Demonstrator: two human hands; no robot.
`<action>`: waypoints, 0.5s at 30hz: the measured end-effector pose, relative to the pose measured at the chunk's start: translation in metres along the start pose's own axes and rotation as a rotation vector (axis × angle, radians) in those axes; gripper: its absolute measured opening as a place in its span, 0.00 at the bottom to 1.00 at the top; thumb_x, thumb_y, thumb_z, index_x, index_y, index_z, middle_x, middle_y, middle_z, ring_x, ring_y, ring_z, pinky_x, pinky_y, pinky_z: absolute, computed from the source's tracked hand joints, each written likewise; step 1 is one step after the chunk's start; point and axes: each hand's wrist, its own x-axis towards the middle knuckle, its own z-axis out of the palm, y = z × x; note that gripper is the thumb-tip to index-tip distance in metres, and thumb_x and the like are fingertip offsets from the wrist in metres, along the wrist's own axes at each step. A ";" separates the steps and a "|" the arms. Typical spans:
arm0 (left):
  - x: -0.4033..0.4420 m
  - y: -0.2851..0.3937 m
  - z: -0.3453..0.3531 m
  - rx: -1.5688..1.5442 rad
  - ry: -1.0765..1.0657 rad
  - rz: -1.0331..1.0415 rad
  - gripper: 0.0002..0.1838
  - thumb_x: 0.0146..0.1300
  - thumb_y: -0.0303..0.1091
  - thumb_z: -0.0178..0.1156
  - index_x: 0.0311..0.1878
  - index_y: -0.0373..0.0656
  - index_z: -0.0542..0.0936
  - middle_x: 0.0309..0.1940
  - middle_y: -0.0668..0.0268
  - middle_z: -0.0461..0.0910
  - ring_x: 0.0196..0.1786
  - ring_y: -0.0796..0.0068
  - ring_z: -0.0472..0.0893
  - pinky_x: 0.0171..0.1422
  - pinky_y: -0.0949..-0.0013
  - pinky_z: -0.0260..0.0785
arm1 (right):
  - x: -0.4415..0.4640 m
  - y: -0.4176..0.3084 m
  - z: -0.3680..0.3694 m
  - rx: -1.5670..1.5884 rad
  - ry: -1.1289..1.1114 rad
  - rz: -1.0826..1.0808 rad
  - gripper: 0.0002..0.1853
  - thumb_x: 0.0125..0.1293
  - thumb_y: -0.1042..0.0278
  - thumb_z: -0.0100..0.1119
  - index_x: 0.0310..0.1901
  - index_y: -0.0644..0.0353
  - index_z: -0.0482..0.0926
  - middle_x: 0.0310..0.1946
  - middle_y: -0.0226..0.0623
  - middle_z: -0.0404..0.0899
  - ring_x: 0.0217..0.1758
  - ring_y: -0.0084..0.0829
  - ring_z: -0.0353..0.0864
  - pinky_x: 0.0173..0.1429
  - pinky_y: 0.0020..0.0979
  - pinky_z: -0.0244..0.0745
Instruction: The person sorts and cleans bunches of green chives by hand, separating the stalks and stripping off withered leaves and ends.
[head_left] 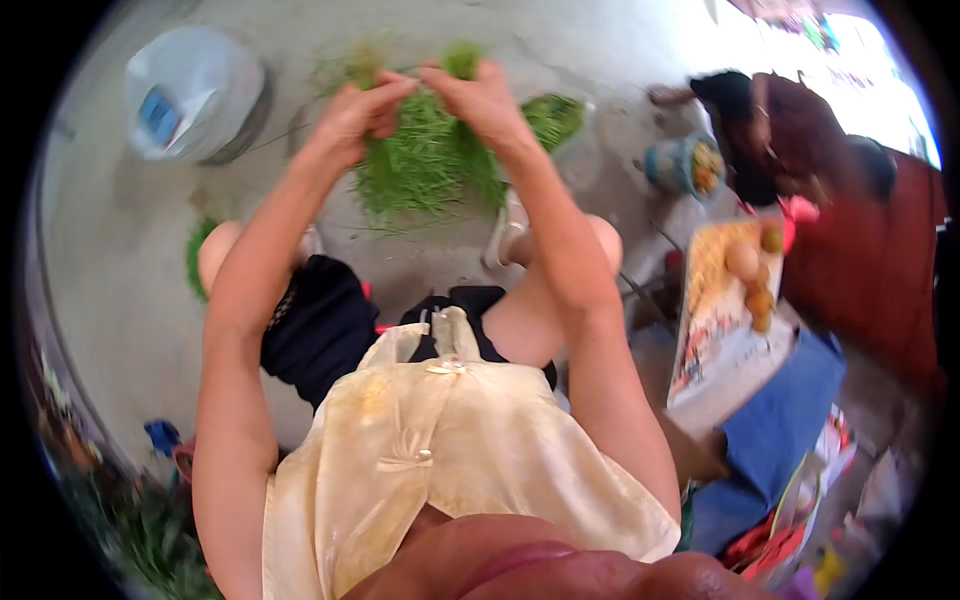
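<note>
A heap of thin, grass-like green stems (415, 165) lies on the concrete floor in front of my knees. Just above it my left hand (365, 118) is closed, its thumb and fingers pinched around some stems whose blurred tops stick out beyond. My right hand (483, 102) is closed on a bunch of the same green stems (461, 58), and part of the bunch hangs down below the palm. Both hands nearly meet at the fingertips. Another bundle of greens (556, 120) rests right of the heap.
A bin lined with a clear bag (225, 85) stands at upper left, with a blue packet (158, 115) on it. To the right are a teal bucket of scraps (685, 165), a crouching person (800, 130), a board with round fruit (700, 300) and blue cloth (770, 430).
</note>
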 end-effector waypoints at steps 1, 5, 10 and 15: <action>0.000 -0.001 0.000 0.042 0.022 0.024 0.09 0.60 0.36 0.64 0.29 0.49 0.73 0.14 0.81 0.56 0.16 0.86 0.55 0.21 0.76 0.46 | 0.003 0.004 -0.003 -0.082 0.003 -0.034 0.09 0.60 0.63 0.65 0.37 0.60 0.81 0.20 0.22 0.72 0.21 0.14 0.65 0.25 0.22 0.60; 0.004 -0.002 -0.004 0.043 0.000 0.010 0.07 0.61 0.35 0.63 0.33 0.48 0.73 0.15 0.82 0.56 0.16 0.87 0.54 0.21 0.77 0.45 | 0.011 0.020 -0.002 0.017 -0.002 -0.097 0.09 0.60 0.64 0.65 0.34 0.60 0.81 0.26 0.22 0.77 0.30 0.14 0.71 0.34 0.22 0.69; -0.003 0.003 -0.004 0.075 0.029 0.002 0.06 0.61 0.35 0.62 0.33 0.49 0.73 0.15 0.82 0.56 0.16 0.88 0.53 0.21 0.77 0.44 | 0.024 0.030 -0.012 -0.011 0.064 -0.202 0.09 0.59 0.63 0.65 0.33 0.60 0.81 0.25 0.21 0.76 0.29 0.14 0.70 0.33 0.22 0.69; -0.003 -0.003 -0.019 0.031 0.011 -0.008 0.06 0.62 0.35 0.62 0.34 0.49 0.75 0.14 0.82 0.56 0.16 0.88 0.53 0.21 0.78 0.43 | 0.026 0.021 -0.027 -0.038 0.325 -0.197 0.10 0.58 0.62 0.66 0.31 0.60 0.81 0.23 0.21 0.75 0.28 0.13 0.70 0.32 0.22 0.69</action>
